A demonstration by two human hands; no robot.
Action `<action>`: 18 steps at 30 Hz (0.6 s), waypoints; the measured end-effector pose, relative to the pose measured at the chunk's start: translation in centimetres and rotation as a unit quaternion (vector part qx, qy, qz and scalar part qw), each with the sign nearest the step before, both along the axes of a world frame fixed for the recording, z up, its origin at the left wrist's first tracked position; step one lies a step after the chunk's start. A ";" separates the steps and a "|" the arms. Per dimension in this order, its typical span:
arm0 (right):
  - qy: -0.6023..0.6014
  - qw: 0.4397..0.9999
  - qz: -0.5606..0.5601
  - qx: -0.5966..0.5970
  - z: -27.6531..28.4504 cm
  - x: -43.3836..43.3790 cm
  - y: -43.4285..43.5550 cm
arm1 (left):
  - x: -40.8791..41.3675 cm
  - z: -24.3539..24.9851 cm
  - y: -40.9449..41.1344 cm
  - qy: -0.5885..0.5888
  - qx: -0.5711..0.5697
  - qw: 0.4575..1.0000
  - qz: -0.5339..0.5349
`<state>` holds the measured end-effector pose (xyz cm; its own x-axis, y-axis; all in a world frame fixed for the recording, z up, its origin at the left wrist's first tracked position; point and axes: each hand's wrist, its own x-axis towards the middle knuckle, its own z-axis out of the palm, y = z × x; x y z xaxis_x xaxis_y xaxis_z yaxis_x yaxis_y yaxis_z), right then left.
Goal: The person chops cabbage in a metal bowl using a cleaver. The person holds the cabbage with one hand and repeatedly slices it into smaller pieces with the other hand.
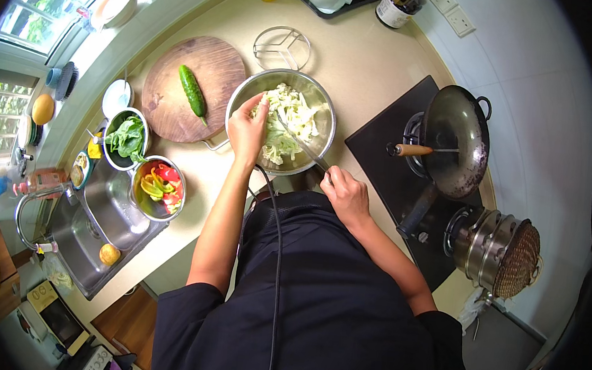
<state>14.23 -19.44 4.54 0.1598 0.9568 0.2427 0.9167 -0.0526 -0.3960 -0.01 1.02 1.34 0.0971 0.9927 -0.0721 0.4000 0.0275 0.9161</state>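
A stainless steel bowl (327, 100) at the counter's front edge holds cut pale cauliflower (294, 109). My left hand (248, 129) reaches over its left side, thumb and fingers pinched on a small cauliflower piece that they mostly hide. In my right hand (346, 191), at the bowl's lower right rim, is the handle of a knife (302, 142). Its blade slants up and left over the cut pieces, the tip near my left fingertips. Left of the bowl, a whole green cucumber (192, 92) lies on a round wooden cutting board (163, 114).
A steel bowl of cut peppers (162, 185) and another of leafy greens (126, 138) stand by the sink (115, 223). On the right, a wok (460, 146) and a stacked steamer (484, 247) rest on the black hob (382, 145). A wire trivet (283, 48) lies behind my bowl.
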 end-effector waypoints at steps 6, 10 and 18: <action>0.008 1.000 0.010 0.023 -0.4 -0.2 0.9 | -0.6 -3.7 1.2 -0.152 -0.088 0.984 0.003; 0.047 0.999 -0.020 0.018 0.9 -0.5 1.5 | -0.2 -3.8 0.8 -0.246 -0.164 0.955 -0.005; 0.041 0.998 -0.049 0.010 0.0 -0.3 2.7 | 1.2 -2.5 -0.8 -0.307 -0.291 0.906 0.022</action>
